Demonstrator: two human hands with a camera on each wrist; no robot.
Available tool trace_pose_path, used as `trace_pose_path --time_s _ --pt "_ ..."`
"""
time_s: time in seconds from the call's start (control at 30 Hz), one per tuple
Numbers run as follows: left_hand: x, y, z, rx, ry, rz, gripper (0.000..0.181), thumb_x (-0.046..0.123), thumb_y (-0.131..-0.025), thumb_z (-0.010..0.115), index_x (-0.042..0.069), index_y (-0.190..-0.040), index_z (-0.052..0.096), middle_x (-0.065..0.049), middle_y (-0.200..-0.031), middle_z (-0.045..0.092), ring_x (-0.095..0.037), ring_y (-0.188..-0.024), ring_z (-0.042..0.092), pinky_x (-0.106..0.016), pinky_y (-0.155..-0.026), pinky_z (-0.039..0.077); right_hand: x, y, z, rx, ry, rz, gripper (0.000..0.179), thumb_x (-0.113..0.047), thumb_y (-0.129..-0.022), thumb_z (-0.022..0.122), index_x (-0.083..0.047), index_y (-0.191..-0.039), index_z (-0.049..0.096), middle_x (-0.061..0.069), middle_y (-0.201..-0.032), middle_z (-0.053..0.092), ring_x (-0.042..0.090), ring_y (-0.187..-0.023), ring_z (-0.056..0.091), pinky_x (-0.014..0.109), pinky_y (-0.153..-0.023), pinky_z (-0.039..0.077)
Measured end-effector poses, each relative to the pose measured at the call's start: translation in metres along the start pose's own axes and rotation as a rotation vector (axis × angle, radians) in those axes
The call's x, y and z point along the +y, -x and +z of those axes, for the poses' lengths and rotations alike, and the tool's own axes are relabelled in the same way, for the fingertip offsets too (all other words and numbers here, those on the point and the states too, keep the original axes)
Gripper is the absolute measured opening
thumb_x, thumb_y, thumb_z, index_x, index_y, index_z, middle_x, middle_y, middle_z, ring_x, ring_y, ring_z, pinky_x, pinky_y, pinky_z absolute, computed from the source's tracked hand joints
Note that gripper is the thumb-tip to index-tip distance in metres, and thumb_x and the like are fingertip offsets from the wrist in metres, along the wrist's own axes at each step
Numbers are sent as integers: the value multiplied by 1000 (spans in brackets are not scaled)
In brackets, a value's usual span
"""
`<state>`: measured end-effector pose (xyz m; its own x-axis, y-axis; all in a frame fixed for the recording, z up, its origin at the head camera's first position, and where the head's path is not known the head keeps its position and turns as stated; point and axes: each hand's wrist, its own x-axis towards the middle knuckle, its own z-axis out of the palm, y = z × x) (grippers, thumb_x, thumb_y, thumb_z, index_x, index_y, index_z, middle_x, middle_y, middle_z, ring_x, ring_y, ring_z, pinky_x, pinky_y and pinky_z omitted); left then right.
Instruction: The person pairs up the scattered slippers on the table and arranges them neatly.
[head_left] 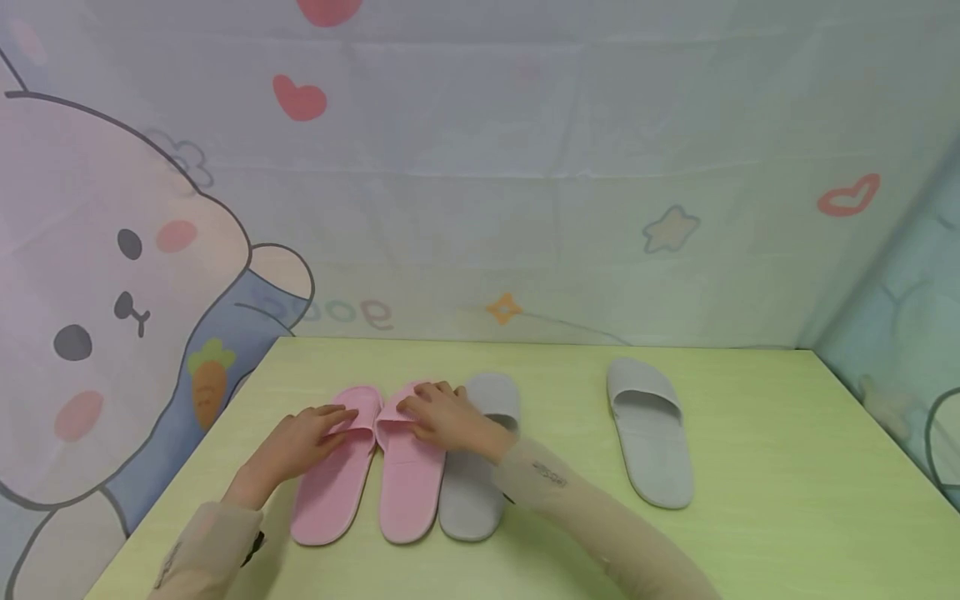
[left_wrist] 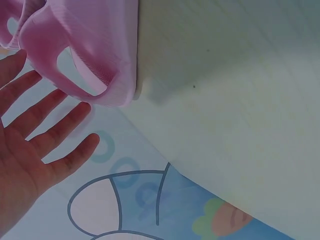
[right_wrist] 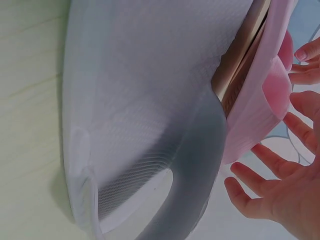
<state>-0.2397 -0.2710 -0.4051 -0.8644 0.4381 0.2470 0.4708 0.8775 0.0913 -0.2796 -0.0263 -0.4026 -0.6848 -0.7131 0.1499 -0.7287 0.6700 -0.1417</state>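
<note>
Two pink slippers lie side by side on the table, a left one (head_left: 327, 504) and a right one (head_left: 408, 504). My left hand (head_left: 296, 442) is over the left pink slipper's strap, its fingers spread; the left wrist view shows the fingertips at the strap's edge. Over the other pink slipper's strap is my right hand (head_left: 450, 421); in the right wrist view its fingers are loosely extended beside the pink toe end (right_wrist: 250, 135). Whether the fingertips touch is hard to tell. Close to that pink slipper lies a grey slipper (head_left: 471, 504), partly hidden under my right wrist.
Farther right lies another grey slipper (head_left: 656, 450), apart from the others and slightly angled. The yellow-green table (head_left: 780, 467) ends at the back against a printed cloth (head_left: 465, 217) with hearts, stars and a cartoon animal. A similar cloth hangs on the right side.
</note>
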Motion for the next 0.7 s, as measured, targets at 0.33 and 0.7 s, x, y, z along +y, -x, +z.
trace_pose_path --time_s 0.33,0.7 --pt "15 20 -2 49 -80 15 34 21 -80 64 15 -113 62 -15 -112 61 -34 -92 61 -49 -67 45 -5 22 -3 13 109 -32 33 -33 -89 50 -28 -122 48 2 -126 48 24 -112 46 42 -85 36" --pt "31 41 -4 102 -106 60 38 25 -75 69 15 -111 62 -7 -111 63 -28 -94 61 -45 -66 45 -16 44 -12 -13 142 -89 36 -37 -89 50 -29 -123 46 0 -127 48 21 -110 48 39 -83 37"
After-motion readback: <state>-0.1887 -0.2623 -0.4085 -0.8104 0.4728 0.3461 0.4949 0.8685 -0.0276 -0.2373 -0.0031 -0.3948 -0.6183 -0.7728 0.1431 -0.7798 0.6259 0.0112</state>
